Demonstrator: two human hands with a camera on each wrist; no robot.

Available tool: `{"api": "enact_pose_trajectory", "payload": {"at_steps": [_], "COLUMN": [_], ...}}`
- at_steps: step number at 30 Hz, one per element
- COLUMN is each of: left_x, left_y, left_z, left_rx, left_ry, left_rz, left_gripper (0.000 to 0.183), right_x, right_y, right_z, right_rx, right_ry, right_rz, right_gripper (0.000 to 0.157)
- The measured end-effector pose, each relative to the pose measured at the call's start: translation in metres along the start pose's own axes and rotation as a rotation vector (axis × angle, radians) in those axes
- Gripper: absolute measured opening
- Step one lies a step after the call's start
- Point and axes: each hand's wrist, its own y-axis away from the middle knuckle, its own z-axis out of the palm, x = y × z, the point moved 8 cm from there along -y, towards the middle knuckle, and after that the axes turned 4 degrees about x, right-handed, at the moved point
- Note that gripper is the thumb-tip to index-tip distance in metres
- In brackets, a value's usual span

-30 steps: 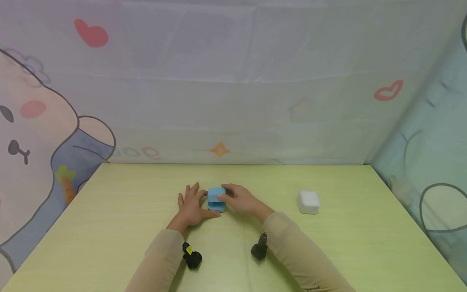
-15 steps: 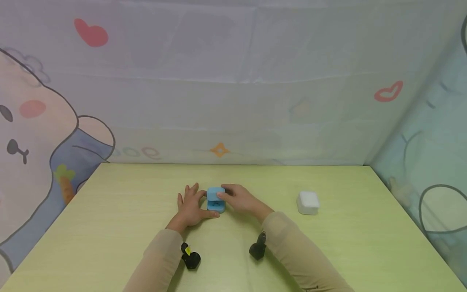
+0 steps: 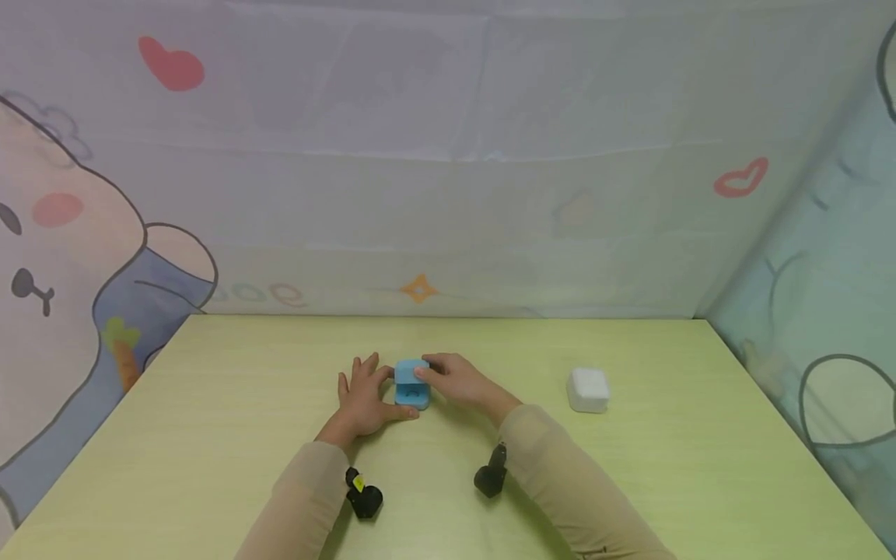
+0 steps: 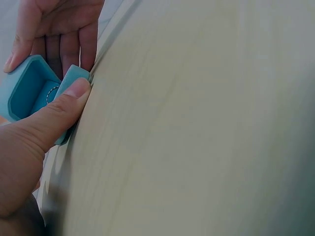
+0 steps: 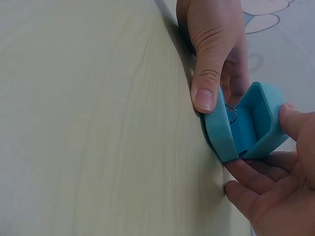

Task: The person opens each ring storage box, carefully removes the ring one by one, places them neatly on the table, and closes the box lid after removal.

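Note:
A light blue ring box (image 3: pixel 411 375) stands on the table with its lid raised partway. Inside it a thin ring (image 5: pixel 232 114) with a beaded-looking band sits in the base. My left hand (image 3: pixel 364 406) steadies the base, its thumb along the front edge and the index finger at the far left side; the other fingers spread away. From the right, my right hand (image 3: pixel 458 379) pinches the lid (image 5: pixel 273 118), thumb on its outer front, fingers behind. In the left wrist view the left thumb (image 4: pixel 56 113) covers part of the base.
On the pale wooden table (image 3: pixel 665 467) a small white box (image 3: pixel 588 390) with rounded corners stands to the right of my hands. Black wrist-worn devices (image 3: pixel 365 499) hang inside both sleeves. A printed cloth (image 3: pixel 455 155) rises behind the table's far edge.
My right hand has tilted the ring box's lid a little further up, so more of the inside shows. Both hands keep their hold; the view has shifted slightly.

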Motion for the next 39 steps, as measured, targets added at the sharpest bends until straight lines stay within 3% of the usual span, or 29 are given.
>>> {"api": "enact_pose_trajectory", "payload": {"at_steps": [16,39], "left_x": [-0.006,-0.003], "left_y": [0.007,-0.002], "left_z": [-0.004,0.001], "left_rx": [0.015,0.028], "left_ry": [-0.005,-0.023], "left_rz": [-0.017,-0.017], "left_gripper": [0.071,0.069], "right_x": [0.002,0.004], "right_y": [-0.007,-0.012], "right_z": [0.007,-0.002], "right_rx": [-0.018,0.036], "right_ry": [-0.025,-0.103], "right_rz": [0.031,0.085], "right_gripper": [0.062,0.051]}}
